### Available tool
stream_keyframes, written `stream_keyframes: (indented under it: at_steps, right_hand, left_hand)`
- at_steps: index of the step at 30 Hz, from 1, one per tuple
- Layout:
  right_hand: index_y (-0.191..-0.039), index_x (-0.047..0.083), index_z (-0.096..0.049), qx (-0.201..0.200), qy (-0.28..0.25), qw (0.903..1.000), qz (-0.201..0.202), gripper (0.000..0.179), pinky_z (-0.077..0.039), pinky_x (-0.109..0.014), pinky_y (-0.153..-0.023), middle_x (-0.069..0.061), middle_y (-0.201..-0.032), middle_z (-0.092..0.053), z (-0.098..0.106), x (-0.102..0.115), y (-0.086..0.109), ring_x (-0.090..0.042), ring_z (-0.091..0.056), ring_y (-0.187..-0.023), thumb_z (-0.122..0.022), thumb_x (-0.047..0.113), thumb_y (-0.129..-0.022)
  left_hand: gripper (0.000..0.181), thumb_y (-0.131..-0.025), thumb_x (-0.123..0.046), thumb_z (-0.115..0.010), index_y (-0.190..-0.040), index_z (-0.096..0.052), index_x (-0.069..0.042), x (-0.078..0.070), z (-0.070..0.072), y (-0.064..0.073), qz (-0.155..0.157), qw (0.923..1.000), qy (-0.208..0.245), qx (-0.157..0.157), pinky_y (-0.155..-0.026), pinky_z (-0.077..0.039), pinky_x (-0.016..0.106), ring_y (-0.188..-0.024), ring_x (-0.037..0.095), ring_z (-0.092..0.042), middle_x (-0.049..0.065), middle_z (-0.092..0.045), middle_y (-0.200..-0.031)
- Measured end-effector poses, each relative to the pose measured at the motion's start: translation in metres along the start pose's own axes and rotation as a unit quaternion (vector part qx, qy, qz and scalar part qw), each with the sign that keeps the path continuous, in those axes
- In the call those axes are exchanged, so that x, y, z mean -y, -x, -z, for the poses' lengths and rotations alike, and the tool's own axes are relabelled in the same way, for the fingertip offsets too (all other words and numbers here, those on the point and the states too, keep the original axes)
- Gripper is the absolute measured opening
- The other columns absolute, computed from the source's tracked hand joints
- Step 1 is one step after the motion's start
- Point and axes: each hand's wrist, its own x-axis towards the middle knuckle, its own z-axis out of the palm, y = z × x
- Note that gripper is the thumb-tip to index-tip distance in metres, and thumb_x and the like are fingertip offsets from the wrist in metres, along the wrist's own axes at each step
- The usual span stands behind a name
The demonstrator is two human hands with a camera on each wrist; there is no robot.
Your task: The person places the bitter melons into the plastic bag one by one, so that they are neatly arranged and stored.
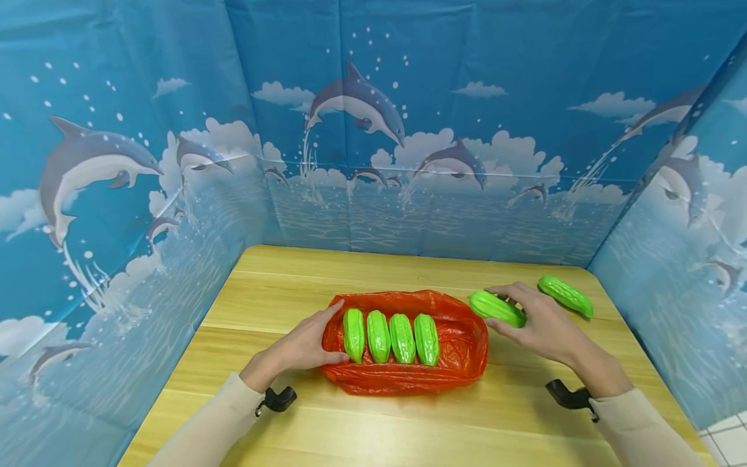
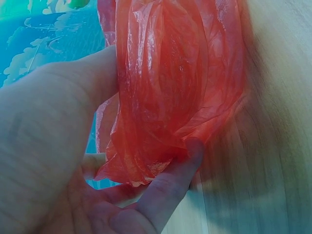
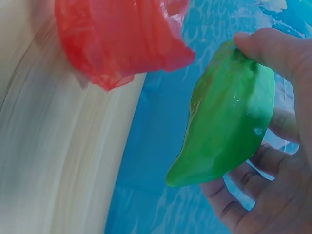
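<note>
A red plastic bag lies spread on the table with its mouth facing up. Inside it, several glossy green bitter melons stand side by side in a row toward the left. My left hand holds the bag's left end, the thumb on the near side and fingers on the far side. Between thumb and fingers of my right hand is another bitter melon, held by the bag's right rim. Its ridged, tapered body shows in the right wrist view. One more bitter melon lies at the table's far right.
The wooden table has rounded far corners. Blue dolphin-print sheeting rises behind it and along both sides. Black wrist mounts sit at the sleeve cuffs. The bag's right part shows bare red plastic beside the row.
</note>
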Motion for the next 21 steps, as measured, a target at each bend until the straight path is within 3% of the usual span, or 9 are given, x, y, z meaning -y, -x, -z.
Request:
stream_keyframes:
  at_steps: [9,15,21]
  right_hand:
    - [-0.154,0.013,-0.074,0.007,0.023,0.9997,-0.004,0.059,-0.064,-0.050,-0.087,-0.014,-0.143,-0.081,0.000,0.018,-0.008,-0.026,-0.076,-0.109,-0.088,0.044,-0.106]
    - [-0.153,0.012,-0.074,0.000,0.027,0.9996,-0.002,0.059,-0.060,-0.040,-0.078,-0.011,-0.134,-0.082,-0.006,0.027,-0.015,-0.019,-0.073,-0.099,-0.088,0.044,-0.106]
    - [-0.155,0.009,-0.071,0.008,0.010,0.9999,-0.012,0.060,-0.063,-0.046,-0.084,-0.014,-0.136,-0.081,-0.011,0.038,-0.020,-0.023,-0.075,-0.103,-0.084,0.045,-0.109]
  left_hand:
    - [0.116,-0.097,-0.040,-0.096,-0.187,-0.027,-0.010,0.002,0.000,0.000,-0.003,1.0000,0.000,-0.001,-0.140,-0.039,0.071,-0.172,0.050,-0.042,0.025,-0.040,-0.187]
    - [0.117,-0.097,-0.040,-0.096,-0.187,-0.027,-0.011,0.002,0.000,0.000,-0.002,1.0000,0.003,-0.002,-0.139,-0.039,0.071,-0.172,0.050,-0.042,0.025,-0.041,-0.187]
    - [0.116,-0.098,-0.040,-0.096,-0.187,-0.027,-0.012,0.001,0.000,0.001,0.001,1.0000,0.005,0.001,-0.139,-0.039,0.071,-0.172,0.050,-0.042,0.024,-0.041,-0.187]
